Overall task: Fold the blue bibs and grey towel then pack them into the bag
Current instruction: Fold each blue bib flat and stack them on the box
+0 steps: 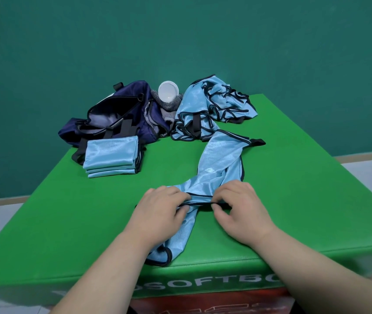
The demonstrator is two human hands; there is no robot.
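A light-blue bib [219, 159] with black trim lies stretched across the green block from the middle toward me. My left hand [162, 211] and my right hand [241, 207] both pinch its black edge near the front. A stack of folded blue bibs [111, 156] sits at the left, in front of the open navy bag [112, 116]. A heap of unfolded blue bibs [214, 105] lies at the back right. The grey towel [169, 107] shows between the bag and the heap.
A white cup [168, 91] lies on the grey towel at the back. The green padded block [67, 223] has edges close on all sides, with pale floor beyond. A teal wall stands behind.
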